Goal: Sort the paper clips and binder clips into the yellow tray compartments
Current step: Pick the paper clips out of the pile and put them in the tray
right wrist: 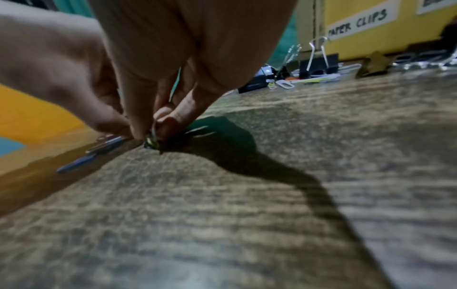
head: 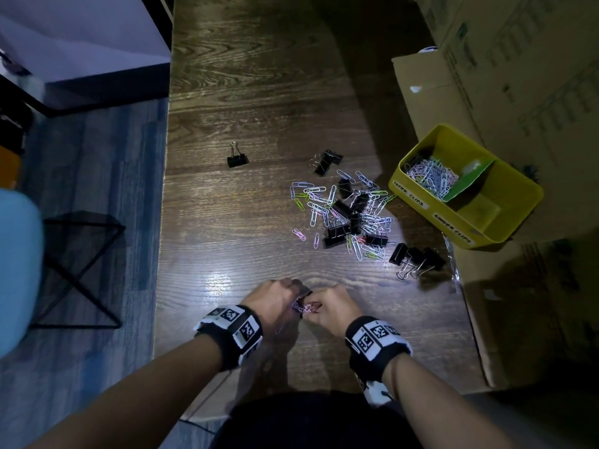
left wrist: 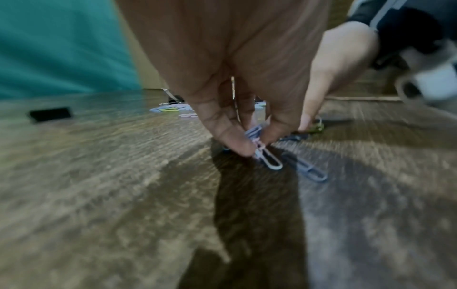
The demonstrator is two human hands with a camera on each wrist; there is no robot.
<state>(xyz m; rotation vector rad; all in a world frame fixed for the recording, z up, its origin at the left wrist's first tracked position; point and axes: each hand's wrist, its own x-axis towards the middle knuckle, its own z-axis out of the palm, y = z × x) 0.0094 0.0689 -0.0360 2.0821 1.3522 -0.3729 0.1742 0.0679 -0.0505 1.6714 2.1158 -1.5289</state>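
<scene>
Right now both hands meet at lower centre of the head view, low over the wooden table (head: 246, 92). Left hand (head: 272, 294) has thumb and fingertips (left wrist: 232, 142) pinched tight on a linked bunch of paper clips (left wrist: 268, 156); the bunch's long axis runs from the pinch down-right in the left wrist view, and a blue clip trails on the tabletop. Right hand (head: 330, 307) is curled, fingertips (right wrist: 170, 119) pinching a small green-yellow clip (right wrist: 152, 141) at the other end, just touching the table; which way it points is too blurred to tell.

Loose pile of paper clips and binder clips (head: 350, 212) sits right of centre in the head view, scattered in all directions. 1 black binder clip (head: 236, 157) lies apart at centre, handles pointing to the top of the frame. More binder clips (head: 416, 259) lie lower right of the pile.

Yellow tray (head: 418, 199) at right rests on cardboard; its upper-left compartment, labelled PAPER CLIPS, holds paper clips (head: 431, 176), and a green divider stands beside them.
</scene>
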